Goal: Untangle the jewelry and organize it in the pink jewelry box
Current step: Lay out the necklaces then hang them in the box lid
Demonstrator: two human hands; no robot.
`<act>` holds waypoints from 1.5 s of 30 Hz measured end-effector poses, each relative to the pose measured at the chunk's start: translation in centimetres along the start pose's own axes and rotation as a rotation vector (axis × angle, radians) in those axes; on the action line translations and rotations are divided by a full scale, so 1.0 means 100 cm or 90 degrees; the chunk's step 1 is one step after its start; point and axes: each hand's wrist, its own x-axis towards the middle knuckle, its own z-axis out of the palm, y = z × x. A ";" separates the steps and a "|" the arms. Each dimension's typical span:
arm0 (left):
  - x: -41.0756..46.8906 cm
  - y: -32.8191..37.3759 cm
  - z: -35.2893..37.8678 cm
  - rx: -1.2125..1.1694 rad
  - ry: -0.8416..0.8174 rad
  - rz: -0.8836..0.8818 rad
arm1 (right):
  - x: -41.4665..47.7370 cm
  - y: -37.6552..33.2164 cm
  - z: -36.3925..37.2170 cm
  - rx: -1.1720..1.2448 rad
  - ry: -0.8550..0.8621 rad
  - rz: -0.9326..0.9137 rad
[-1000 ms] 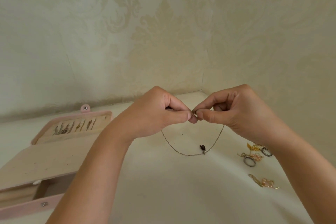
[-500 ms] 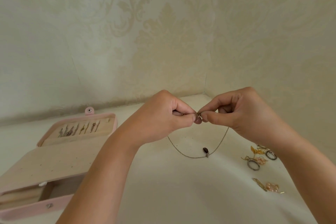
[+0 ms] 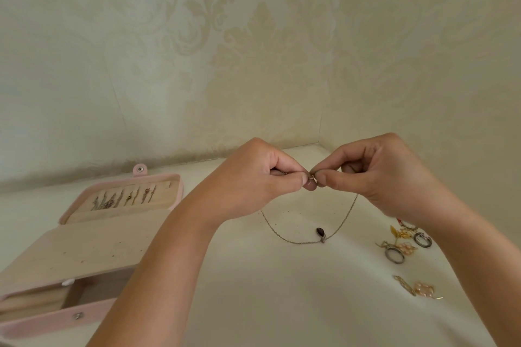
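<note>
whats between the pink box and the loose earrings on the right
Head view: the necklace chain with its dark pendant, drooping from the left hand and right hand, and the left forearm.

Cream damask wallpaper [image 3: 253,51], pale tabletop [image 3: 267,290]

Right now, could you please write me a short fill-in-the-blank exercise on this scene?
1. The left hand and the right hand each pinch an end of the necklace, whose dark pendant sits at the ____ of the loop.
2. The open box lies on the ____ side of the table.
3. The rings lie near the ____ forearm.

Missing words: bottom; left; right.
</note>
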 end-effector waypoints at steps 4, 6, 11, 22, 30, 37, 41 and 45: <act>0.000 0.001 0.001 0.005 -0.002 -0.001 | 0.000 0.000 0.000 -0.003 0.004 0.003; 0.000 0.002 0.001 0.003 0.000 0.000 | 0.000 0.000 0.000 -0.002 0.006 0.004; 0.000 0.001 0.003 0.005 0.002 0.004 | -0.002 -0.005 -0.003 -0.002 0.003 0.031; 0.002 -0.002 0.009 0.025 0.019 -0.003 | -0.001 -0.004 0.004 -0.093 0.053 0.043; 0.004 -0.008 0.006 -0.028 0.035 -0.010 | 0.000 -0.002 0.013 -0.185 0.137 -0.024; 0.007 -0.015 0.002 -0.049 0.028 -0.016 | 0.002 0.004 0.006 -0.220 0.074 -0.020; 0.003 -0.013 0.003 -0.071 0.045 -0.051 | 0.002 0.003 0.003 0.031 0.004 0.058; -0.005 -0.008 0.001 -0.173 0.058 -0.046 | 0.004 -0.002 0.006 0.246 -0.123 0.117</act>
